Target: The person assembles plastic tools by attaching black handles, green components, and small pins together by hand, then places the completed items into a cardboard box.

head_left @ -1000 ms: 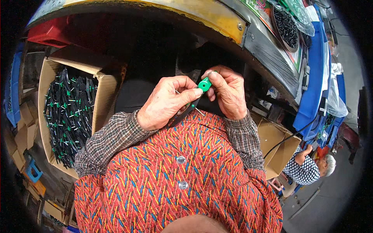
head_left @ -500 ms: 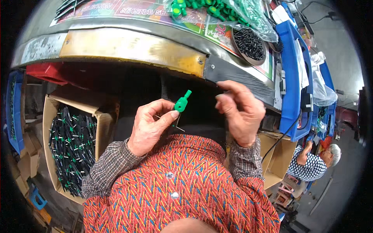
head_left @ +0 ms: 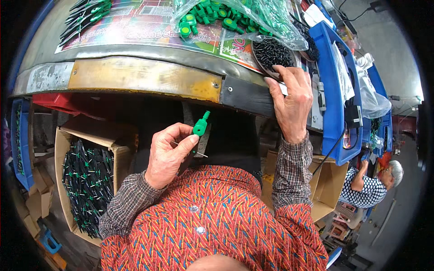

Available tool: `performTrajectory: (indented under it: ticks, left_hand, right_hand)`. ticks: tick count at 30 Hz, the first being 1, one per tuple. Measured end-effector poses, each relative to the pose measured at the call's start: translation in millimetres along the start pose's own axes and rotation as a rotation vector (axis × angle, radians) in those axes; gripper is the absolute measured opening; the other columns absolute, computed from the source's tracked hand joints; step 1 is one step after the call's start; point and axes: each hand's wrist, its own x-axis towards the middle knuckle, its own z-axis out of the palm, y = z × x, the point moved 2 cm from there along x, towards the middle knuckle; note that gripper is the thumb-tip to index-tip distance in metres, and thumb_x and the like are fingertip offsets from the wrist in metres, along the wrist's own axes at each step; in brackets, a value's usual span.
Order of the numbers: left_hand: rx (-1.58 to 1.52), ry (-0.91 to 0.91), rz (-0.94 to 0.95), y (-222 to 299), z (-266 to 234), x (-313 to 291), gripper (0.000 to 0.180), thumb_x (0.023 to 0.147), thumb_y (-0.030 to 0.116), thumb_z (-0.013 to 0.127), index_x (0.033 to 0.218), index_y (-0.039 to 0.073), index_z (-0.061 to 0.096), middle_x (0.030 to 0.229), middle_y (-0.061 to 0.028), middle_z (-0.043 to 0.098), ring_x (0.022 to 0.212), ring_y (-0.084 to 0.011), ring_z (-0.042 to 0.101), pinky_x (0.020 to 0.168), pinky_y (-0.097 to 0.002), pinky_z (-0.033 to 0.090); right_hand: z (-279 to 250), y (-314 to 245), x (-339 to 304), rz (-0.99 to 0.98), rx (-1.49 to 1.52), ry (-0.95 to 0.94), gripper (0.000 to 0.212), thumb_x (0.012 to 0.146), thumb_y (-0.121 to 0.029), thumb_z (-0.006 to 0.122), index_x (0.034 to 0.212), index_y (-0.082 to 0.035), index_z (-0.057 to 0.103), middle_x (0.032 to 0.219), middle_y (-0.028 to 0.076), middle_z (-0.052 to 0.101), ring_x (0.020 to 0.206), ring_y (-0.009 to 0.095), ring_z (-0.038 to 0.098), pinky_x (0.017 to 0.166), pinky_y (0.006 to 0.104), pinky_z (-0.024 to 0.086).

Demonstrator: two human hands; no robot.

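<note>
Between the thumb and fingers of my left hand [head_left: 168, 153] is a green plastic part [head_left: 200, 126] with a round hole and a ridged stem, held stem up just off the table's front edge. Thin metal pins stick out below the same fingers. My right hand [head_left: 294, 99] is over the table edge at the near side of a round dish [head_left: 296, 58] of small black pieces [head_left: 272, 53]. Its fingers are curved, with thumb and forefinger apart and nothing seen between them. A clear plastic bag [head_left: 282, 27] of green plastic parts [head_left: 212, 13] lies behind the dish.
Black-and-green pieces [head_left: 86, 22] lie at the table's far left. A carton [head_left: 61, 180] of similar pieces stands below left, another carton [head_left: 327, 185] below right. Blue bins [head_left: 332, 90] line the right side. A person [head_left: 368, 183] sits farther right. The metal table edge [head_left: 144, 77] crosses in front.
My right hand has moved up and forward from beside the left hand to the dish. My left hand keeps hold of the green part. The view has shifted slightly.
</note>
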Motion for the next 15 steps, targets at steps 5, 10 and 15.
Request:
performTrajectory:
  ticks: [5, 10, 15]
  left_hand:
    - [0.012, -0.011, -0.001, -4.2, 0.2, 3.1, 0.01, 0.09, 0.01, 0.062, 0.09, 0.0, 0.063, 0.066, 0.0048, 0.055, 0.052, 0.0005, 0.043, 0.045, -0.018, 0.032]
    - [0.011, 0.011, -0.014, -4.5, 0.4, 0.2, 0.011, 0.09, 0.01, 0.062, 0.09, 0.0, 0.063, 0.065, 0.0049, 0.055, 0.053, 0.0004, 0.044, 0.045, -0.0182, 0.033]
    - [0.075, 0.017, 0.016, -5.1, -1.5, 0.7, 0.009, 0.089, 0.01, 0.064, 0.092, 0.002, 0.063, 0.07, 0.0065, 0.055, 0.057, 0.0006, 0.043, 0.049, -0.0177, 0.033]
  right_hand:
    - [3.4, 0.3, 1.8, -0.001, -0.006, -0.015, 0.026, 0.072, -0.009, 0.073, 0.097, -0.003, 0.067, 0.085, 0.01, 0.059, 0.082, 0.029, 0.055, 0.071, 0.0387, 0.045]
    - [6.4, -1.9, 1.5, -0.042, -0.024, -0.016, 0.023, 0.072, -0.009, 0.073, 0.094, -0.004, 0.067, 0.084, 0.009, 0.059, 0.081, 0.029, 0.055, 0.072, 0.039, 0.045]
    - [2.6, -2.8, 8.4, -0.017, 0.086, -0.04, 0.014, 0.075, -0.005, 0.071, 0.088, -0.001, 0.067, 0.084, 0.01, 0.061, 0.081, 0.024, 0.059, 0.071, 0.0338, 0.046]
